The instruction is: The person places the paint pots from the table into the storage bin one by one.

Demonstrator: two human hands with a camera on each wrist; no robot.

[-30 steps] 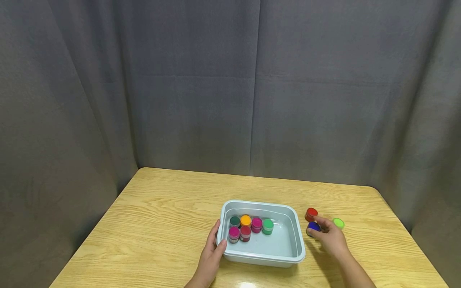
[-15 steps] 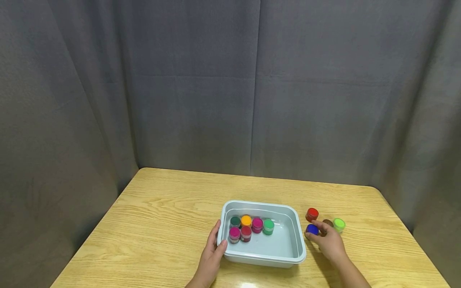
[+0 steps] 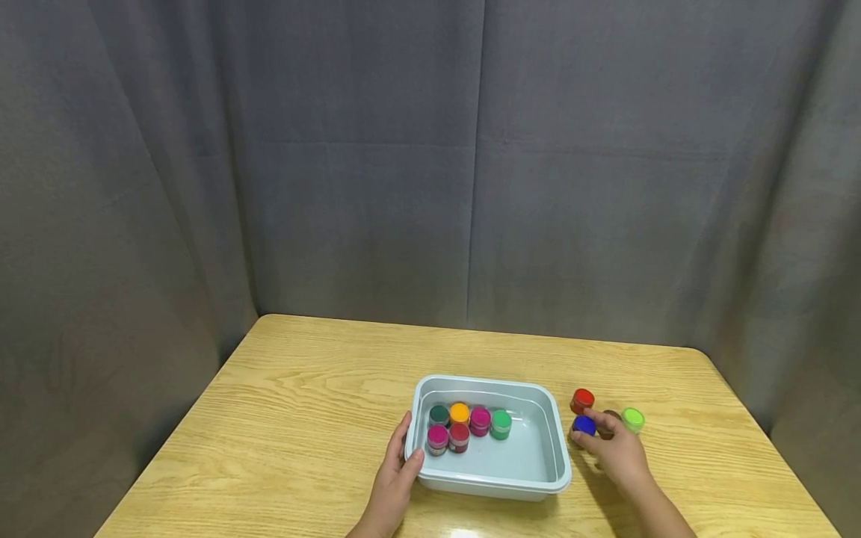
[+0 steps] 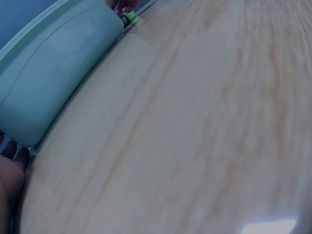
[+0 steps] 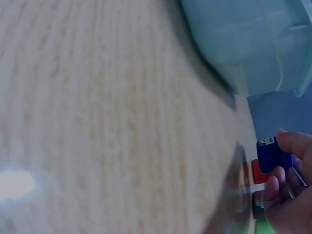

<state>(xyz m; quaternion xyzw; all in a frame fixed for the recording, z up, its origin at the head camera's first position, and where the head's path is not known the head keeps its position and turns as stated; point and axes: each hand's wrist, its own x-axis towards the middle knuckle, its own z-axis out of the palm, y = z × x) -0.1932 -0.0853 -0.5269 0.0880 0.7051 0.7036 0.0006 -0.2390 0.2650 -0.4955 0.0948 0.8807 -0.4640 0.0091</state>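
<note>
My left hand [image 3: 390, 478] grips the left side of a pale blue plastic tub [image 3: 494, 484], thumb at the rim and fingers along the outer wall. In the right wrist view my right hand [image 5: 292, 187] pinches a small blue paint jar [image 5: 271, 155] between thumb and fingers. This blue jar's lid [image 3: 584, 425] faces up in the head view, just right of the tub. A brown-lidded jar [image 3: 611, 418] stands partly hidden behind the right hand. Close by are a red jar [image 3: 582, 400] and a lime green jar [image 3: 633, 419].
Several jars stand upright in the tub's left half, among them an orange one [image 3: 460, 412], a dark green one [image 3: 439, 415] and a light green one [image 3: 501, 424]. The wooden table [image 3: 303, 418] has grey curtains [image 3: 363, 224] behind it and at both sides.
My right hand has shifted slightly left and now pinches the blue jar, while the brown jar has come into view behind it. The left hand and tub stay nearly still.
</note>
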